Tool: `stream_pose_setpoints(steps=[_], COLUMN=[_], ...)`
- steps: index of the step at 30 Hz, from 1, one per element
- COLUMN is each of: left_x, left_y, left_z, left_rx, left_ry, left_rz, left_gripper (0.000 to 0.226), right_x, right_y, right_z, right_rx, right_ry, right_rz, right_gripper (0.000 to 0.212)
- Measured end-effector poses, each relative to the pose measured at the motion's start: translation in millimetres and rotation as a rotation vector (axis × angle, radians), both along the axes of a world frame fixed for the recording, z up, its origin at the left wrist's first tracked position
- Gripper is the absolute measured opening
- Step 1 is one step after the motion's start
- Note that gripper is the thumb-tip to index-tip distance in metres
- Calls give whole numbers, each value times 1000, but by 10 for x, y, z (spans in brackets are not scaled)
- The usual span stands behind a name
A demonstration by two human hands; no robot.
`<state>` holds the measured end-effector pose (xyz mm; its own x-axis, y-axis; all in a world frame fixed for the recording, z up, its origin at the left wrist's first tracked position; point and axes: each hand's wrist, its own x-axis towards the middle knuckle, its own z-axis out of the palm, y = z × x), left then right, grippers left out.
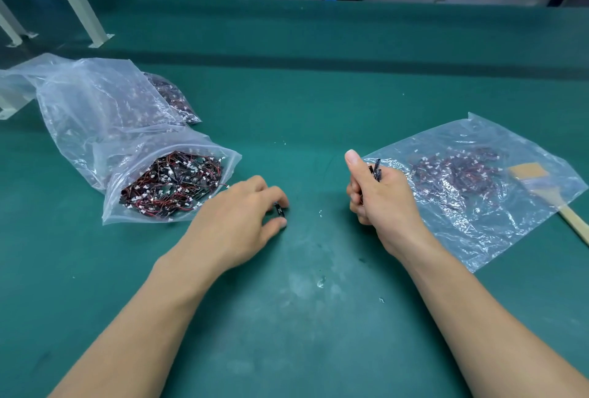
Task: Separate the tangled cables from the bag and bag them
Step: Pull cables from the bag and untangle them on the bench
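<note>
Green worktop, bare between my hands and toward the far edge. My left hand pinches a small black piece on the worktop, just beside the open bag of tangled cables. My right hand is fisted around several cables, thumb up. The flat bag lies right, a brush on its far edge.

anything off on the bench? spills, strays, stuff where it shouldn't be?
Minor things only. A brush lies on top of the flat bag at right, its handle sticking out over the edge. Small white flecks are scattered on the green mat between the arms. No cables appear spilled from the open bag.
</note>
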<state>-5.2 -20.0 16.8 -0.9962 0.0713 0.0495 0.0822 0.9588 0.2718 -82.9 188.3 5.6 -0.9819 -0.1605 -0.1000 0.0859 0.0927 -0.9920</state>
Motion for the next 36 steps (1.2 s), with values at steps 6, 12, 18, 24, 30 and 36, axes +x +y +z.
stream_pose_setpoints(steps=[6,12,18,24,30,36], left_x=[-85,-253,-273,-236,-228,-286], left_y=[8,-17,-81,-172,-201,125], left_z=[-72,-122,-183,-170,-151,-153], left_rx=[82,209,363,395,364,269], left_ry=[53,156,180,183,235,346], left_rz=[-39,-93,-110,-95,-69,-34], left_gripper=[13,12,29,41,34,17], right_x=[-6,-3,-11,-12,-9,-18], right_y=[4,8,30,37,41,27], right_z=[3,11,-5,-15,-28,-47], right_rx=[6,9,42,56,62,99], right_ry=[3,1,26,30,37,75], right_rz=[-9,-7,3,13,22,33], right_gripper=[52,50,52,52,51,54])
